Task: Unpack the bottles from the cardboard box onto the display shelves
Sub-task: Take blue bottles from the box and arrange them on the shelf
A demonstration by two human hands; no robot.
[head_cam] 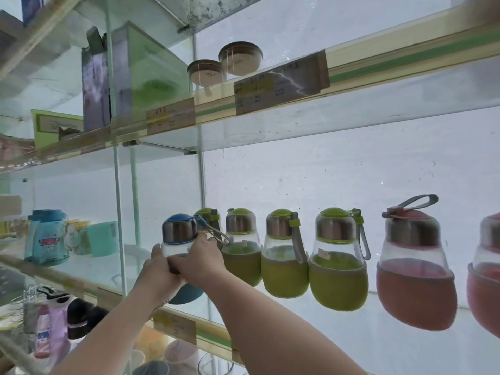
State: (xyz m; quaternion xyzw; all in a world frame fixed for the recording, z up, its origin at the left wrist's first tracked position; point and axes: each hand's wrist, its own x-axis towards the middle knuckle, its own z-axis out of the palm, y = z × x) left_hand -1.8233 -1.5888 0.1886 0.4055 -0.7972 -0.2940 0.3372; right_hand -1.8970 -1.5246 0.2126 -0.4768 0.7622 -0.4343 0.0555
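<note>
Both hands grasp the blue bottle point(179, 240) at the shelf's point(173, 315) front edge: the left hand point(159, 277) curls round its body from below, the right hand point(198, 259) wraps its upper side. Just right of the right hand stand four green bottles point(338, 266) packed in a row, one partly hidden behind the blue cap, then two red bottles point(414, 274). Left of the hands, beyond a glass divider point(119, 212), stand teal cups point(48, 236).

The hands point(184, 263) hide the middle of the blue bottle point(179, 234), the last pink bottle point(487, 274) is cut off at the right edge, and the price tags point(171, 119) are too blurry to read.
</note>
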